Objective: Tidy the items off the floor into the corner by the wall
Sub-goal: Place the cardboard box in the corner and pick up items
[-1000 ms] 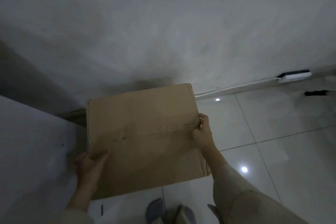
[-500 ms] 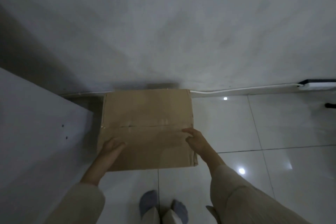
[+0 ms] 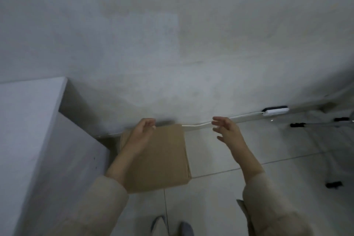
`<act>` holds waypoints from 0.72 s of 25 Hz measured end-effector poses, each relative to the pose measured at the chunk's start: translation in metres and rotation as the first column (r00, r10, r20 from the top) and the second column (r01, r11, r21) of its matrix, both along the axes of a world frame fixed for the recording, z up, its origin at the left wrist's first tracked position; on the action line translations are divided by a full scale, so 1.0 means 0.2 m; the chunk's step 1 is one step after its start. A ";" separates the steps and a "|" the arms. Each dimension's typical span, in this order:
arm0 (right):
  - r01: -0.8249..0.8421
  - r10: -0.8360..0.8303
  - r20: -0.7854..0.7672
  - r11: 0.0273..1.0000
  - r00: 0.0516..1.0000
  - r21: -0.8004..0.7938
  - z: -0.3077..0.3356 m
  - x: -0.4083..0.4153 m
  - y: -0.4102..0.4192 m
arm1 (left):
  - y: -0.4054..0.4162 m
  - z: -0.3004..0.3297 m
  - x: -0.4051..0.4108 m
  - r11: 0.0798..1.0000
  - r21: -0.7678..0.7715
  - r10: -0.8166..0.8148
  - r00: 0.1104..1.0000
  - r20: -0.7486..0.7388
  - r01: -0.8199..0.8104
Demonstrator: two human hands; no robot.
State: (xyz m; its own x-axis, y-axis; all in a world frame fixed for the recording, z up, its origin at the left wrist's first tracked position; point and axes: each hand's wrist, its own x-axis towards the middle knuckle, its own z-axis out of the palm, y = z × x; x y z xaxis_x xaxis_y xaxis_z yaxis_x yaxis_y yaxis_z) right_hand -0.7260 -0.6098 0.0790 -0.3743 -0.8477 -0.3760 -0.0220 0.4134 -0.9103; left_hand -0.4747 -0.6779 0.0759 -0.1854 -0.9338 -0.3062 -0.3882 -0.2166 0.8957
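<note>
A closed brown cardboard box point(image 3: 162, 161) sits on the tiled floor, its far edge against the wall and its left side near a white cabinet. My left hand point(image 3: 140, 136) hovers over the box's far left corner, fingers curled and holding nothing; whether it touches the cardboard is unclear. My right hand point(image 3: 227, 130) is in the air to the right of the box, apart from it, with its fingers spread and empty.
A white cabinet point(image 3: 28, 140) fills the left side. A white cable point(image 3: 201, 131) runs along the wall base to a white power strip point(image 3: 275, 111). Black chair-leg casters point(image 3: 333, 184) stand at the right. My slippered feet point(image 3: 172, 226) are near the bottom edge.
The box went down from my hands onto the floor against the wall. Both hands have let go and lifted away, the right one moving off to the right.
</note>
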 end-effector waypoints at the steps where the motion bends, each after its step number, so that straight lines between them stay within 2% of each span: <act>1: 0.063 -0.063 -0.002 0.997 0.998 -0.042 0.13 -0.04 0.08 | 0.03 0.12 -0.04 0.997 -0.058 -0.057 0.998 -0.007 0.056; 4: 0.205 -0.214 -0.043 0.968 0.976 -0.147 0.46 -0.11 0.37 | 0.14 0.42 -0.21 0.953 -0.176 -0.253 0.967 -0.012 0.247; 7: 0.298 -0.321 -0.114 0.937 0.940 -0.182 0.66 -0.12 0.73 | 0.30 0.61 -0.38 0.858 -0.260 -0.457 0.889 0.005 0.443; 10: 0.465 -0.500 -0.167 0.860 0.850 -0.208 0.79 -0.03 1.15 | 0.53 0.74 -0.49 0.691 -0.311 -0.673 0.738 0.056 0.653; 13: 0.643 -0.673 -0.157 0.739 0.723 -0.200 0.85 0.18 1.60 | 0.80 0.83 -0.53 0.469 -0.351 -0.836 0.535 0.120 0.811; 16: 0.763 -0.784 -0.137 0.621 0.606 -0.180 0.86 0.45 2.05 | 1.10 0.82 -0.56 0.301 -0.348 -0.917 0.370 0.151 0.888; 18: 0.857 -0.874 -0.128 0.485 0.468 -0.173 0.83 0.64 2.35 | 1.34 0.80 -0.58 0.171 -0.337 -0.955 0.240 0.175 0.926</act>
